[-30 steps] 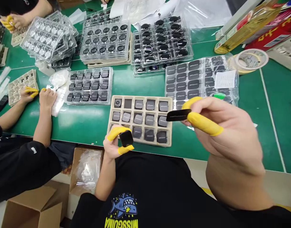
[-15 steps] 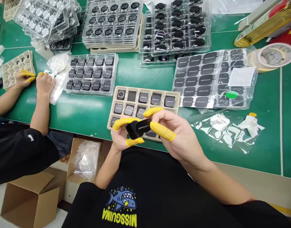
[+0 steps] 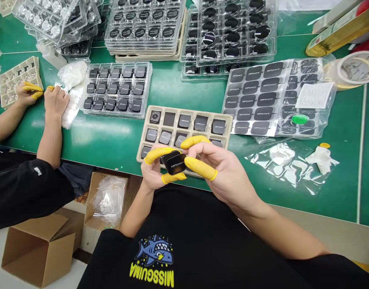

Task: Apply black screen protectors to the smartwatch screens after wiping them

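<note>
My left hand (image 3: 151, 170), with yellow finger cots, grips a black square watch case (image 3: 173, 171) by its edges, its face tilted up towards me. Over that face lies a dark film (image 3: 176, 161) with a pale logo. The thumb and fingers of my right hand (image 3: 226, 170) are closed on the film's right edge; whether the whole film touches the face I cannot tell. Just beyond both hands is a beige tray (image 3: 190, 110) of watch cases, most showing the same logo. One case in its back left pocket shows a round sensor underside. My hands hide the tray's front part.
Logo film sheets (image 3: 253, 98) in plastic lie right of the tray. A clear tray of black cases (image 3: 115, 88) stands to the left. Stacked clear trays (image 3: 145, 38) line the back. Tape rolls (image 3: 355, 72) sit far right. A co-worker's hands (image 3: 56, 100) work at far left.
The film in my right hand has moved left, from sticking out past the watch case to lying over its face. The view has shifted slightly.
</note>
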{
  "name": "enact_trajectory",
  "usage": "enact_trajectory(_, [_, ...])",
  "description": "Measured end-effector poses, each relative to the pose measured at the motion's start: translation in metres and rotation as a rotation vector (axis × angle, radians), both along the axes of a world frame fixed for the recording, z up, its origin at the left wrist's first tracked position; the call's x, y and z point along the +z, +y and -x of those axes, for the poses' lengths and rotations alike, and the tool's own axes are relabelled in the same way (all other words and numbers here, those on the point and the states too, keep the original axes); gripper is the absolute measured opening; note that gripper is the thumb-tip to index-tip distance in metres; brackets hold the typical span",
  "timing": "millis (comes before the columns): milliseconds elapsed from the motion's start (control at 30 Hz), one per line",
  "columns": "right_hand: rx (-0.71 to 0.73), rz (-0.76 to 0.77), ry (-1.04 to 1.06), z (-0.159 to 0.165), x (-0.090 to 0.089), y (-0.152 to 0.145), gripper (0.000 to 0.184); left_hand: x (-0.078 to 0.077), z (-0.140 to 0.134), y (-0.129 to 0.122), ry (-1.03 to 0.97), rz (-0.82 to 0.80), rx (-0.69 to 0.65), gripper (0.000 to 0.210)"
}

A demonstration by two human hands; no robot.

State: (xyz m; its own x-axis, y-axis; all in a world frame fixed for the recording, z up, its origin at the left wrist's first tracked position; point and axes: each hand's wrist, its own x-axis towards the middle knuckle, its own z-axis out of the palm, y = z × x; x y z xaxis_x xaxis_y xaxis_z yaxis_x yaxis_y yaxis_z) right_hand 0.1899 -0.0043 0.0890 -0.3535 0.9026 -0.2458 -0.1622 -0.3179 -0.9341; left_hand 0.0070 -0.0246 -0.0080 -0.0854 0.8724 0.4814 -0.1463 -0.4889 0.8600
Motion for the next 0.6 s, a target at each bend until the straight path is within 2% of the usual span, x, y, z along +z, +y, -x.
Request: enact_trajectory(600, [0.021,0.036,0.051,0.004,-0.0039,-0.0008,0.052,0.0001,0.0005,0.0005,0.006,0.005,0.036,0.071])
